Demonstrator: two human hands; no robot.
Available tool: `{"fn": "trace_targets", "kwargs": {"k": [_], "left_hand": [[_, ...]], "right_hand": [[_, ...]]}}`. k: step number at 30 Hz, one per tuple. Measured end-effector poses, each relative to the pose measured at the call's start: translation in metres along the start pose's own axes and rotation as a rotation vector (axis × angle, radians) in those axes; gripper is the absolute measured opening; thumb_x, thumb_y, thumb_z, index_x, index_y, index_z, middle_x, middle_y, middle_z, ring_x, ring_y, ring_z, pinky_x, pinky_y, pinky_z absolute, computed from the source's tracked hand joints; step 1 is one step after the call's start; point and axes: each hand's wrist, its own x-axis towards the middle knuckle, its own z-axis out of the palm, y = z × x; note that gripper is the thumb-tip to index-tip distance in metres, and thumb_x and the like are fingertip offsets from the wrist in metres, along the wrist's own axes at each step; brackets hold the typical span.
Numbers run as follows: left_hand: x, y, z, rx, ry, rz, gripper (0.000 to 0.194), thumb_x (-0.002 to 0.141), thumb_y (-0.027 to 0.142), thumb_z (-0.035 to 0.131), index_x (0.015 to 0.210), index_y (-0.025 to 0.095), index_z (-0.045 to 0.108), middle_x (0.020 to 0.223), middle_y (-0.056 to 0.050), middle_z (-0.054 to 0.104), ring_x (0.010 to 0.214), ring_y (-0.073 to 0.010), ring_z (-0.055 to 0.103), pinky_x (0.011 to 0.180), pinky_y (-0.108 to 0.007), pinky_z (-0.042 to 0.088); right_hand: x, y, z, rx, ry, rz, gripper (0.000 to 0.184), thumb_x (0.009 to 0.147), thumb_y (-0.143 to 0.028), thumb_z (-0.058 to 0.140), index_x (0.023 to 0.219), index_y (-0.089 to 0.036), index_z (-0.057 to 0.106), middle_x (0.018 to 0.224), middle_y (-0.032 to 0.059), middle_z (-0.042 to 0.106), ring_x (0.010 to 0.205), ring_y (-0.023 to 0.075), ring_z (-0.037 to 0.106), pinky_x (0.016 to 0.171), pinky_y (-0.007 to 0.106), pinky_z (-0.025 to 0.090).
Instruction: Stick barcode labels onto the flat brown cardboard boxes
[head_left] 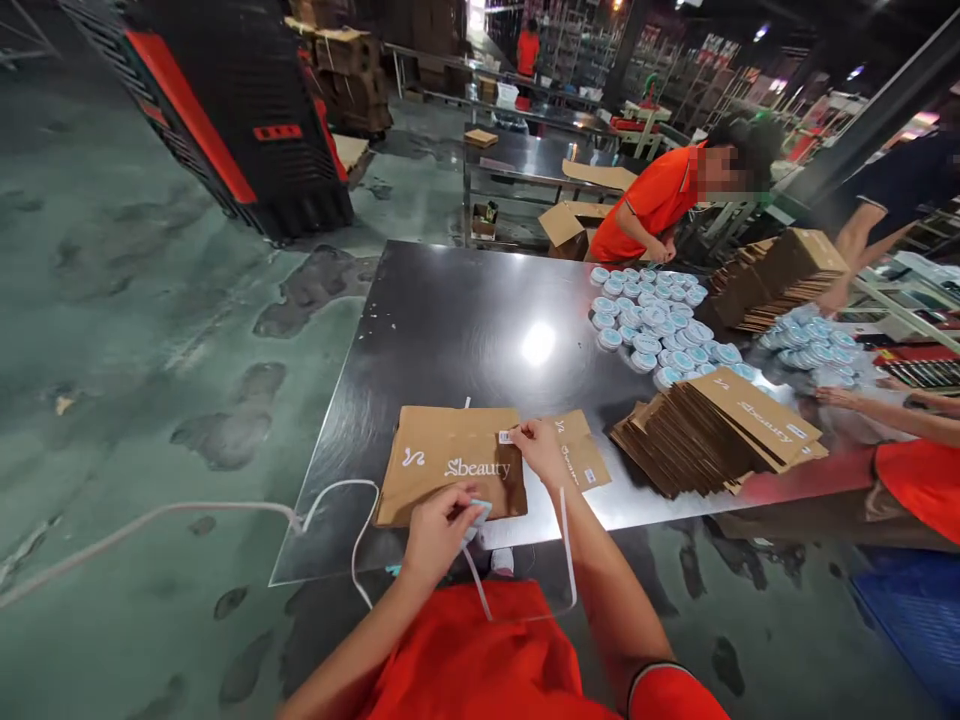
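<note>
A flat brown cardboard mailer [450, 440] printed "beauty" lies in front of me on the metal table. My right hand [541, 452] is closed at its right side, fingertips pinching the edge of a small white barcode label [505, 437] against the cardboard. Over the mailer's near edge, my left hand [439, 532] is closed on a small pale blue piece [480, 508]; its exact kind is unclear. A thin white strip [477, 583] hangs below that hand. Partly behind my right wrist is a second brown mailer [592, 455], which also bears a label.
Brown mailers [697, 440] lean in a stack at the right. Beyond them are many round pale blue packs [652, 320] and another carton stack [787, 270]. A white cord-like strip [150, 512] crosses the table's left edge [330, 420]. Co-workers [645, 205] stand across and at right.
</note>
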Motion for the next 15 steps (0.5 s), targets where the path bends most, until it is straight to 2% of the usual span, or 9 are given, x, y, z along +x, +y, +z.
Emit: {"fn": "trace_targets", "kwargs": {"k": [5, 10, 15], "left_hand": [[0.002, -0.001, -0.001, -0.028, -0.006, -0.038, 0.019, 0.073, 0.033, 0.061, 0.06, 0.02, 0.057, 0.102, -0.01, 0.074, 0.086, -0.0218, 0.071, 0.077, -0.033, 0.054], [0.003, -0.003, -0.002, -0.009, -0.009, -0.04, 0.019, 0.072, 0.031, 0.062, 0.058, 0.02, 0.057, 0.101, -0.011, 0.074, 0.091, -0.0236, 0.07, 0.078, -0.034, 0.053], [0.002, -0.008, 0.0, -0.048, -0.031, -0.06, 0.019, 0.073, 0.031, 0.061, 0.059, 0.019, 0.057, 0.104, -0.012, 0.073, 0.094, -0.0236, 0.069, 0.083, -0.036, 0.052]], "right_hand": [[0.001, -0.004, 0.003, -0.095, -0.019, 0.001, 0.019, 0.07, -0.022, 0.057, 0.053, -0.017, 0.06, 0.055, -0.0003, 0.057, 0.065, 0.0164, 0.053, 0.062, 0.026, 0.039], [-0.004, -0.011, 0.005, -0.242, 0.026, 0.003, 0.02, 0.073, -0.018, 0.057, 0.052, -0.019, 0.056, 0.057, 0.0012, 0.059, 0.065, 0.0167, 0.053, 0.062, 0.027, 0.036], [-0.012, -0.011, 0.006, -0.281, 0.081, 0.008, 0.02, 0.066, -0.031, 0.07, 0.062, -0.02, 0.053, 0.064, 0.0009, 0.058, 0.065, 0.0169, 0.052, 0.059, 0.027, 0.035]]}}
